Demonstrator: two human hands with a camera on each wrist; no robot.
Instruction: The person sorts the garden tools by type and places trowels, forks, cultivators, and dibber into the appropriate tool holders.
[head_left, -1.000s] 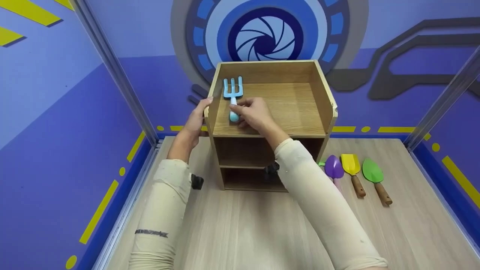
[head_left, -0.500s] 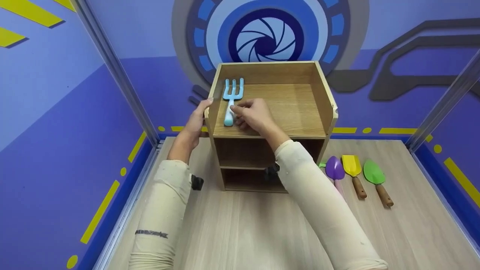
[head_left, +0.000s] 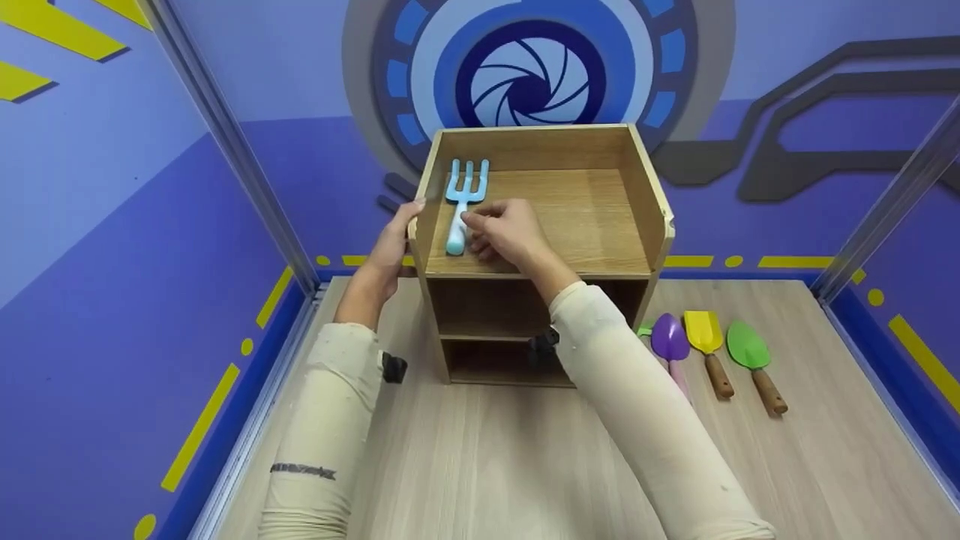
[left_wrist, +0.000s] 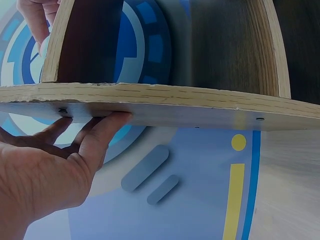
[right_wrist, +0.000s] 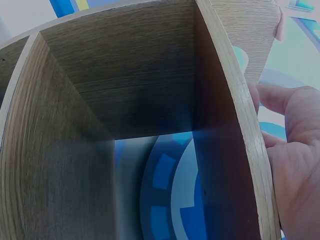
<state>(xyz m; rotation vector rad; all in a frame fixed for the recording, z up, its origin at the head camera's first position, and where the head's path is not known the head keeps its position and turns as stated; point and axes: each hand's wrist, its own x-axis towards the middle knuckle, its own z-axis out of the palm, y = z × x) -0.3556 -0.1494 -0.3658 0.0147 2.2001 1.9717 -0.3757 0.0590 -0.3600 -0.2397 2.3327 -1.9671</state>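
Observation:
A light-blue hand fork (head_left: 459, 214) lies on the top shelf of a small wooden shelf unit (head_left: 577, 217), tines toward the back, by the left wall. My right hand (head_left: 512, 231) is over that shelf, thumb and index fingertip at the right edge of the fork's handle, fingers loosely bent and not wrapped round it. The handle's rounded end (right_wrist: 241, 58) peeks past the board in the right wrist view. My left hand (head_left: 390, 244) rests against the unit's outer left side; in the left wrist view its fingertips (left_wrist: 117, 119) press on the side panel.
On the table right of the unit lie a purple trowel (head_left: 670, 337), a yellow shovel (head_left: 703, 331) and a green trowel (head_left: 748, 345). A bit of another green thing (head_left: 643, 330) shows beside my right sleeve. Printed walls (head_left: 300, 180) stand behind and at both sides.
The fork's handle end has swung left and toward me, and the fork has settled onto the shelf. The right fingers have loosened from the handle. The left hand stays in place.

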